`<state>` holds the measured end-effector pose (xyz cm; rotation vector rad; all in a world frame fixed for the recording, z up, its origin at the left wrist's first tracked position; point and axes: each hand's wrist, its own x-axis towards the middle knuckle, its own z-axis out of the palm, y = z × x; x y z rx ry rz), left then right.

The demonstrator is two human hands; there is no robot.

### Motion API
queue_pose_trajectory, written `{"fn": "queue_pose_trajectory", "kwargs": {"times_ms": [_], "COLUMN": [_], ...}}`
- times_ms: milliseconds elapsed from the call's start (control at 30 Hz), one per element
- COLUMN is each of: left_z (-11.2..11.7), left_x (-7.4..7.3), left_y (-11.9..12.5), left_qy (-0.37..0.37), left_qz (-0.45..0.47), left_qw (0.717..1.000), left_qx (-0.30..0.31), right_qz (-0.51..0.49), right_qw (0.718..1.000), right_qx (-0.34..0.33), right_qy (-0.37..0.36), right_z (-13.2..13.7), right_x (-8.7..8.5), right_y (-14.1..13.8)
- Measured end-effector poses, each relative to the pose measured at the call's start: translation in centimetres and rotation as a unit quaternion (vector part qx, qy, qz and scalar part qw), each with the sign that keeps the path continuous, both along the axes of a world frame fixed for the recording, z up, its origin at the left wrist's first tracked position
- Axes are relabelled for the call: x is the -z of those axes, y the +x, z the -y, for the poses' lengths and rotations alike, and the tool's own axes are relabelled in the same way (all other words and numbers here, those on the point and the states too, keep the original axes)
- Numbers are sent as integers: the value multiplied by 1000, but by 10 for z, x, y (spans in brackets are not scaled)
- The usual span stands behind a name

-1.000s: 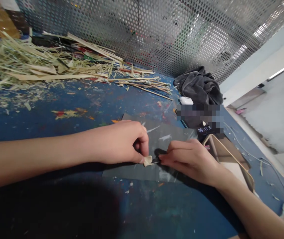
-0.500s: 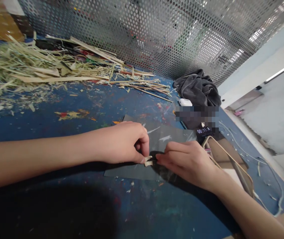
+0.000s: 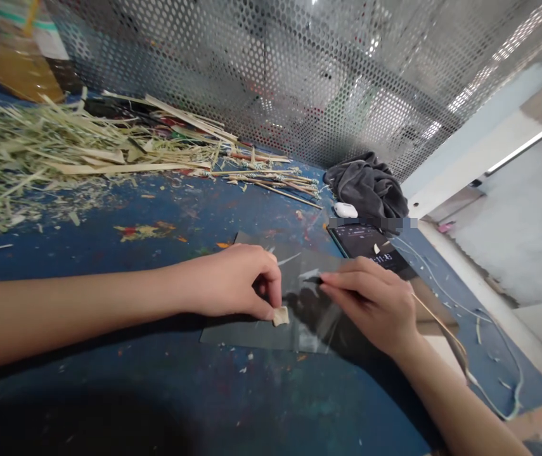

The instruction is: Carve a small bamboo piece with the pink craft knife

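My left hand point(image 3: 251, 282) is closed, thumb and forefinger pinching the edge of a small, squarish pale piece point(image 3: 281, 316), perhaps wood or bamboo. The piece lies on a dark grey sheet point(image 3: 246, 335) that has pale scratches. To the right and a little farther off, my right hand point(image 3: 370, 301) is closed around a tool of which only a small dark pointed blade point(image 3: 312, 279) shows past the fingertips. The blade is apart from the piece, over the sheet. My right fingers hide the tool's handle.
Plant strips and shavings point(image 3: 85, 142) lie at the back left, beside a bundle of thin sticks point(image 3: 275, 180). At the right are a dark cloth point(image 3: 368, 187), a white earbud case point(image 3: 345, 210), a phone point(image 3: 361, 240) and a cable point(image 3: 513, 342). A perforated metal panel point(image 3: 251, 76) stands behind.
My right hand has drawn away from the pale piece, up and to the right, with the blade. Two pale parts showed before; one flat square shows now. The view has shifted slightly.
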<state>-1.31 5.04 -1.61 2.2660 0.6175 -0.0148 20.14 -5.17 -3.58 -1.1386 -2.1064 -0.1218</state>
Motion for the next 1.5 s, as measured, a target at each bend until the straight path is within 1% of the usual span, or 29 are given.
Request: {"fn": "queue_pose_trajectory", "kwargs": {"times_ms": [67, 133, 167, 267, 333, 400, 500, 600, 733, 867, 1067, 1300, 1500], "left_z": [0, 0, 0, 0, 0, 1, 1, 2, 2, 3, 4, 3, 4], "left_x": [-2, -3, -4, -3, -1, -1, -2, -2, -1, 0, -1, -1, -1], "left_y": [-1, -2, -2, -2, -2, -2, 0, 1, 2, 1, 3, 2, 2], "left_qy": [0, 5, 7, 9, 22, 33, 31, 17, 13, 13, 22, 22, 17], "left_qz": [6, 12, 15, 23, 28, 26, 16, 7, -3, -3, -13, -3, 0], "left_qw": [1000, 1000, 1000, 1000, 999, 999, 999, 1000, 1000, 1000, 1000, 1000, 1000], "left_qx": [-1, -6, -5, 12, 18, 17, 13, 6, -10, -12, -15, -14, -17], "right_qz": [36, 93, 114, 129, 133, 150, 165, 173, 185, 202, 190, 186, 175], "right_qw": [999, 994, 992, 990, 987, 980, 972, 968, 966, 965, 968, 973, 976], "right_qx": [26, 26, 20, -26, -70, -91, -73, -57, -58, -67, -71, -84, -92], "right_qy": [-30, -58, -58, -48, -64, -96, -148, -173, -168, -154, -146, -109, -93], "right_z": [-1, -1, -1, 3, 5, 7, 7, 7, 7, 7, 6, 5, 5], "right_x": [0, -2, -3, -5, -4, -3, -3, -3, -3, -3, -2, 4, 7], "right_y": [-1, -4, -6, -13, -18, -22, -26, -28, -26, -24, -22, -20, -18]}}
